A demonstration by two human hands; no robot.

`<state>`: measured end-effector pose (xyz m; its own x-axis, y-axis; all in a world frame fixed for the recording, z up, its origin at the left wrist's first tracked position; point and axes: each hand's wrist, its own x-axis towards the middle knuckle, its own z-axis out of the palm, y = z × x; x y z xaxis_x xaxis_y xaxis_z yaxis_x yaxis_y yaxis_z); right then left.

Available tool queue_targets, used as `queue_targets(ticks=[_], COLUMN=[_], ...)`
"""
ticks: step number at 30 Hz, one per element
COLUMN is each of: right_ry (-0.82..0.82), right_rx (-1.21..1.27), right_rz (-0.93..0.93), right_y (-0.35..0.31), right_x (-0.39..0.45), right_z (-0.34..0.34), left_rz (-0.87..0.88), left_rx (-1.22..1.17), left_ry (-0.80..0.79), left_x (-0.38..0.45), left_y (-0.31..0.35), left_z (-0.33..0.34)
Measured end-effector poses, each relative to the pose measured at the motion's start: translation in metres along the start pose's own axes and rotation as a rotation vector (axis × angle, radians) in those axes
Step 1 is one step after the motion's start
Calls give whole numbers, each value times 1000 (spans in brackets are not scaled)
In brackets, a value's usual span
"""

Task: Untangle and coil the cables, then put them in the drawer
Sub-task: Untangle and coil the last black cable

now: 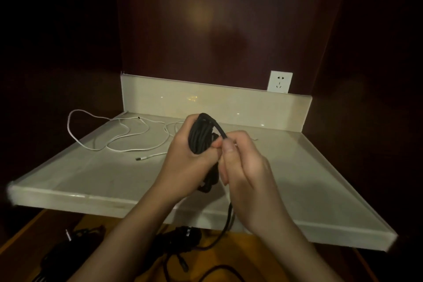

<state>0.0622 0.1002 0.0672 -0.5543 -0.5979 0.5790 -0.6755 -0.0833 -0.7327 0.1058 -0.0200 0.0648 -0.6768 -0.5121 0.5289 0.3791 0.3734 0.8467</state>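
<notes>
The free strand of the black cable (220, 130) is pinched between thumb and forefinger of the right hand (242, 167), whose remaining fingers are curled loosely beneath. The wound bundle, the black coil (201, 137), is gripped by the left hand (190, 155), fingers wrapped round its far side and thumb across the near side. The strand arches over the top of the coil and down into the right-hand pinch, the two hands nearly touching.

The step in hand is judged to be winding the last length onto the coil. It would be done well if each turn were laid flat beside the previous one, with light tension kept by the right hand, and if the tail hanging below (225, 224) were fed up gradually so that no kink is drawn in. The coil should be held firmly enough that finished turns are not shed.

Further out, a white cable (119, 142) lies loose and uncoiled on the pale countertop (309, 178), well apart from the hands. Below the counter edge, dark cables (178, 249) lie in what appears to be the open drawer (251, 256). A wall socket (280, 82) is seen at the back.
</notes>
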Motion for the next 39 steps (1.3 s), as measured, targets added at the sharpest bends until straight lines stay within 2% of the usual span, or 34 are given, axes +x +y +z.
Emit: queue_targets(ticks=[3, 6, 8, 12, 16, 20, 25, 30, 35, 39], right_ry=[69, 24, 43, 105, 142, 181, 202, 192, 180, 152], right_rx=[162, 242, 250, 194, 159, 216, 153, 183, 93, -85], right_rz=[80, 127, 99, -15, -64, -23, -88, -128, -62, -78], right_y=[8, 15, 14, 15, 18, 24, 19, 27, 36, 52], right_x=[-3, -8, -8, 3, 5, -2, -4, 12, 5, 5], right_z=[3, 8, 8, -6, -7, 2, 0, -12, 13, 19], left_rz=[-184, -316, -357, -471, -456, -469, -433, -414, -427, -462], left_rx=[-252, -502, -560, -793, -905, -1036, -903, -1200, -1288, -1336], left_ry=[104, 190, 155, -68, -77, -21, 39, -6, 83, 128], left_x=[5, 8, 6, 0, -1, 1, 0, 0, 3, 4], left_y=[5, 11, 17, 33, 42, 44, 43, 48, 42, 35], left_z=[-1, -2, -2, -4, -2, -2, 3, 1, 8, 11])
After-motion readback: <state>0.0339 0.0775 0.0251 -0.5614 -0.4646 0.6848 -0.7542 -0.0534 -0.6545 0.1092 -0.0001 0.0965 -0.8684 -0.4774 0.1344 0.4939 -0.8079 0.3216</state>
